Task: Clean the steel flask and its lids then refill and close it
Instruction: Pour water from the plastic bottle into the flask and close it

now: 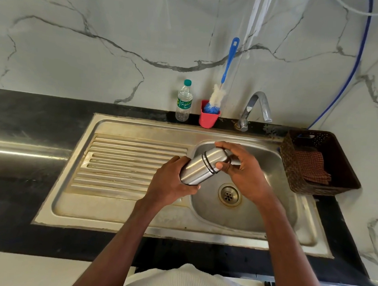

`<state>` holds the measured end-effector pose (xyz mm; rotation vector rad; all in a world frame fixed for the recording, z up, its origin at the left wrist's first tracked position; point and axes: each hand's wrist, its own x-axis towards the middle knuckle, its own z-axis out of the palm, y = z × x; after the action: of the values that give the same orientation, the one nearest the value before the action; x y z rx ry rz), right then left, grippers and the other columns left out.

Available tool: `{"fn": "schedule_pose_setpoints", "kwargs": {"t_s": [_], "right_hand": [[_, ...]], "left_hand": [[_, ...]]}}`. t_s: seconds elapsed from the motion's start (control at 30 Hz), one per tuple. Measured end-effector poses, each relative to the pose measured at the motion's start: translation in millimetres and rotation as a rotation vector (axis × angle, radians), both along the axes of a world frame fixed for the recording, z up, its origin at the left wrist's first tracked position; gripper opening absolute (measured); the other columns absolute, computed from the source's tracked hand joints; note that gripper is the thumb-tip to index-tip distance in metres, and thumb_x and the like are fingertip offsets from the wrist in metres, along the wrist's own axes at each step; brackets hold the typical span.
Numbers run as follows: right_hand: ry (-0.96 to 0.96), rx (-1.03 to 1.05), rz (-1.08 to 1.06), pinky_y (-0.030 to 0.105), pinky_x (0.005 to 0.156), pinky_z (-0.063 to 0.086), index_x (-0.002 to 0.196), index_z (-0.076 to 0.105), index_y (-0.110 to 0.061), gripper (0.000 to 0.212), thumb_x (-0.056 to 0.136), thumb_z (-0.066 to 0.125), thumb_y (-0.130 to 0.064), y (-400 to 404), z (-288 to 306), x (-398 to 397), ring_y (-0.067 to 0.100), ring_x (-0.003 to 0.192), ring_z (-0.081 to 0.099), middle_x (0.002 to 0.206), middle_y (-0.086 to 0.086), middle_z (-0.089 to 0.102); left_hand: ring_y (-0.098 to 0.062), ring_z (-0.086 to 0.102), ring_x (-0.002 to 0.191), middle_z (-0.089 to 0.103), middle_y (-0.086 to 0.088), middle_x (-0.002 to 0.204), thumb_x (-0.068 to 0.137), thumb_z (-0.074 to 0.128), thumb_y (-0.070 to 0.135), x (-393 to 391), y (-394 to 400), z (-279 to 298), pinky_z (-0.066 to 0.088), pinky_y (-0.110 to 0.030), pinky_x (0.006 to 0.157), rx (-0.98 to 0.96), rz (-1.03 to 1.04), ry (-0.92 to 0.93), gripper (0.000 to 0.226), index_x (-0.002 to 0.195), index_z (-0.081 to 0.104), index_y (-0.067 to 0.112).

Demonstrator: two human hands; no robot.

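1. Fingers (pixel 222 145) of the right hand (pixel 241 170) are curled round the lid end of the steel flask (pixel 201 166); the left hand (pixel 170 181) is wrapped round its base.
2. Flask is held tilted above the sink (pixel 256 215) basin's left edge, lid end farther.
3. Behind, a water bottle (pixel 184 101), a red cup (pixel 208 118) with a bottle brush (pixel 227 67) and the tap (pixel 255 107) are seen.
4. At right, a brown basket (pixel 345 174) is set.

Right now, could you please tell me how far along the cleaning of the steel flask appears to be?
Nothing looks done yet. In hand: the left hand grips the base of the cylindrical steel flask, tilted over the steel sink basin, while the right hand curls round its lid end. Left: no water runs from the chrome tap, the blue-handled bottle brush stands in its red cup, so washing, refilling and closing remain.
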<state>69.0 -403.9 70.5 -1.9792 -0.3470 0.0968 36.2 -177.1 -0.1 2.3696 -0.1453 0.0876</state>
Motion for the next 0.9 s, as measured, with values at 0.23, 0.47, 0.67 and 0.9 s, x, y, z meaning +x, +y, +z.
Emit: {"fn": "schedule_pose_setpoints", "kwargs": {"t_s": [0.23,0.47,0.67,0.9], "right_hand": [[-0.02,-0.179,-0.088,0.008,0.081,0.046,0.134,0.065,-0.026,0.038,0.097,0.069,-0.036,8.4,-2.2,1.7,0.001,0.098,0.06,0.115,-0.005,0.061],[0.037,-0.181,-0.024,0.032,0.094,0.056,0.132,0.065,-0.032,0.039,0.094,0.074,-0.032,-0.8,-0.5,2.9,0.006,0.103,0.064,0.118,-0.011,0.066],[0.1,-0.151,0.031,0.035,0.101,0.053,0.14,0.057,-0.038,0.052,0.092,0.076,-0.033,-6.7,-2.5,1.7,0.005,0.115,0.061,0.127,-0.014,0.064],[0.077,-0.123,0.018,0.031,0.098,0.054,0.137,0.06,-0.032,0.051,0.09,0.077,-0.038,-6.8,-2.9,0.9,0.002,0.115,0.061,0.127,-0.017,0.063]], "left_hand": [[-0.006,0.058,0.084,0.056,0.016,0.102,0.062,0.086,0.054,0.4,1.6,0.7,0.051,-0.028,0.068,0.031,-0.011,0.016,0.066,0.117,0.06,0.032],[-0.006,0.057,0.084,0.055,0.017,0.1,0.061,0.086,0.054,0.7,0.5,1.4,0.05,-0.029,0.068,0.036,-0.035,0.027,0.064,0.116,0.059,0.034],[-0.006,0.056,0.083,0.054,0.017,0.098,0.062,0.085,0.055,1.8,-1.8,2.3,0.046,-0.028,0.066,0.033,-0.047,0.03,0.062,0.114,0.058,0.036],[-0.006,0.056,0.082,0.053,0.017,0.097,0.062,0.087,0.053,0.6,-3.7,1.8,0.043,-0.025,0.064,0.031,-0.055,0.027,0.062,0.114,0.058,0.034]]}}
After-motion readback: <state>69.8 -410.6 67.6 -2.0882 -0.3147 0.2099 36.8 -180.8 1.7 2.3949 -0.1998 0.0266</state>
